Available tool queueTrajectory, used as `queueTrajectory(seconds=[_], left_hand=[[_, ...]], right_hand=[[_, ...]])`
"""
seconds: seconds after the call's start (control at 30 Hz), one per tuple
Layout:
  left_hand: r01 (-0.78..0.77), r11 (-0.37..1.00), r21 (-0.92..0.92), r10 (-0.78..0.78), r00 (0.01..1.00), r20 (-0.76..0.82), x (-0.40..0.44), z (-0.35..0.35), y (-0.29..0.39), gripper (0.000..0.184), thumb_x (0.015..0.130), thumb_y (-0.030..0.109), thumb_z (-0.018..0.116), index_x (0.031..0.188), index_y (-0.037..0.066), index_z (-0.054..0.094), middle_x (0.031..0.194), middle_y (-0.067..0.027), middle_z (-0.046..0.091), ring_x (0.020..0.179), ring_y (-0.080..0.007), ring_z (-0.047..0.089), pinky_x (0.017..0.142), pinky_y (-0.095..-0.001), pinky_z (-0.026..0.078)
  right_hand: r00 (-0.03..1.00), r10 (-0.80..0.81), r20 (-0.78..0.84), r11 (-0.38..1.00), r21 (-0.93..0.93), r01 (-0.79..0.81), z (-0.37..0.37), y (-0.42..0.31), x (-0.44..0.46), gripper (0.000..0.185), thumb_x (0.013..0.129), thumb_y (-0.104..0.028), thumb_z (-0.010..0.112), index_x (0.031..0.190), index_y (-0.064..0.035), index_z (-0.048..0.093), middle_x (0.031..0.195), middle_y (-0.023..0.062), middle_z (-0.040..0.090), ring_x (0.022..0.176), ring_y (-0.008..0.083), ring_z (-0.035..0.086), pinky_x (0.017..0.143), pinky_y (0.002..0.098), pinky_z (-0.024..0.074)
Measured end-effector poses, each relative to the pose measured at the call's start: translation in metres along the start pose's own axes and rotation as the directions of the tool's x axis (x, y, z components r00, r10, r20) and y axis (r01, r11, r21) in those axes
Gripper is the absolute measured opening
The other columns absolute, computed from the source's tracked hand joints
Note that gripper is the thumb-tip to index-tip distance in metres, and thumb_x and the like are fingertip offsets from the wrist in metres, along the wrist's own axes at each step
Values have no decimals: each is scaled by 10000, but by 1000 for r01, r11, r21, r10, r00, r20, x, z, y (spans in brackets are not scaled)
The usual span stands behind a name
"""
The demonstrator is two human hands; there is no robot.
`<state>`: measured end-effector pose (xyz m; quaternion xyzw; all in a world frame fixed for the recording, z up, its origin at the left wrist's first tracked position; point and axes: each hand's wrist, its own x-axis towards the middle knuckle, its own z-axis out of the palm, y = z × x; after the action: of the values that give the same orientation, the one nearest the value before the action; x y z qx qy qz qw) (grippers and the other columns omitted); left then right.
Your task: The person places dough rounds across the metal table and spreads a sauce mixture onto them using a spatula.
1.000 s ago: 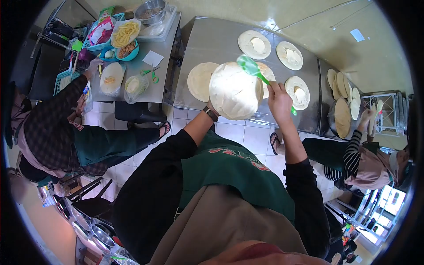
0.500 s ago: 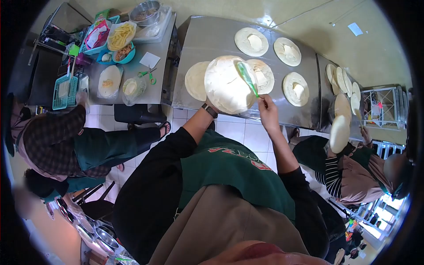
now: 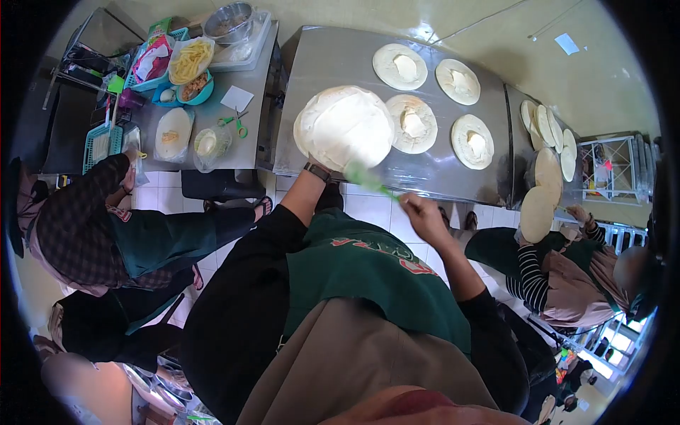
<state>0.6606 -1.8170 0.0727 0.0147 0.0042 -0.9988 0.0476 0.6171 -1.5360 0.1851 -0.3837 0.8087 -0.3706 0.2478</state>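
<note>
My left hand [image 3: 310,161], below a watch, is mostly hidden beneath a large round flatbread [image 3: 346,127] that it supports over the steel table's front edge. Whether several are stacked there I cannot make out. My right hand [image 3: 423,214] is closed round the thin handle of a green spatula [image 3: 365,177], whose broad head is smeared by motion near the flatbread's lower right edge. Just right of the held bread lies a flatbread with a white dollop [image 3: 412,123]. Others with the same white spread, such as the far flatbread [image 3: 400,66], lie behind and to the right.
On the left table are a bowl of fries [image 3: 190,61], a turquoise bowl of filling [image 3: 195,88], green scissors [image 3: 241,127] and a metal bowl [image 3: 229,21]. A co-worker at right holds a flatbread [image 3: 537,214]; other people stand at left.
The held flatbread has moved left, uncovering more of the flatbread beside it. My right hand has drawn the spatula off its top, down towards me. The co-worker's flatbread at right has shifted.
</note>
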Motion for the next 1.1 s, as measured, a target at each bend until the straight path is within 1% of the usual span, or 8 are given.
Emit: queueTrajectory(seconds=[0.07, 0.13, 0.37, 0.73, 0.9, 0.97, 1.03, 1.1], left_hand=[[1, 1000, 7, -1, 1000, 0, -6, -2, 2, 688, 916, 588, 311, 1420, 120, 300, 1398, -129, 415, 1243, -311, 452, 1014, -498, 395], [13, 1000, 9, -13, 1000, -9, -13, -6, -1, 688, 915, 588, 313, 1420, 120, 301, 1397, -128, 417, 1242, -310, 454, 1013, -497, 397], [58, 998, 35, -58, 998, 2, -12, -8, -12, 689, 914, 589, 318, 1417, 118, 306, 1391, -128, 424, 1236, -308, 460, 1007, -495, 403], [50, 998, 47, -49, 999, -23, -12, -24, 9, 691, 911, 590, 326, 1413, 115, 314, 1382, -126, 435, 1226, -304, 470, 999, -491, 412], [76, 995, 58, -74, 997, -24, 9, -32, 24, 692, 910, 590, 330, 1411, 113, 317, 1378, -126, 440, 1222, -302, 475, 995, -489, 417], [79, 995, 62, -78, 997, -25, 4, -33, 37, 692, 909, 591, 331, 1410, 113, 319, 1376, -126, 442, 1220, -302, 477, 994, -488, 419], [84, 994, 65, -82, 996, -29, 3, -34, 41, 693, 909, 591, 332, 1410, 112, 320, 1375, -125, 444, 1218, -301, 479, 992, -488, 420], [82, 994, 69, -80, 996, -25, 2, -35, 39, 693, 908, 591, 334, 1409, 112, 321, 1373, -125, 446, 1217, -300, 480, 991, -487, 422]], right_hand=[[988, 88, 130, 986, 129, -105, -10, -12, 3, 89, 874, -85, 595, 947, -36, 590, 760, 113, 598, 703, 186, 559, 661, 281, 440], [999, 31, -34, 965, 262, -21, -30, -5, 26, 83, 888, -90, 575, 950, -38, 597, 709, 72, 547, 667, 142, 494, 635, 255, 410], [999, 38, -31, 999, -22, -38, -83, 18, 87, 104, 910, -93, 534, 957, -19, 590, 726, 68, 542, 651, 119, 476, 612, 266, 407], [994, 58, 90, 997, 54, -63, 11, 24, 3, 118, 919, -106, 550, 992, -26, 596, 758, 103, 574, 692, 152, 526, 670, 288, 444], [984, 178, 21, 905, 389, -172, -1, 47, 26, 120, 941, -129, 511, 910, -16, 536, 678, -48, 396, 622, 64, 371, 570, 230, 345], [958, 146, -246, 989, 72, -132, -11, 80, 50, 136, 946, -166, 498, 911, -39, 531, 664, 38, 487, 605, 173, 497, 576, 312, 401], [925, 197, -325, 923, -256, -287, -18, 110, 77, 147, 937, -197, 487, 935, -60, 537, 723, 177, 588, 674, 362, 594, 600, 434, 441], [923, 185, -336, 891, -339, -302, -15, 134, 100, 154, 933, -206, 479, 937, -63, 534, 765, 210, 599, 719, 403, 587, 618, 476, 442]])
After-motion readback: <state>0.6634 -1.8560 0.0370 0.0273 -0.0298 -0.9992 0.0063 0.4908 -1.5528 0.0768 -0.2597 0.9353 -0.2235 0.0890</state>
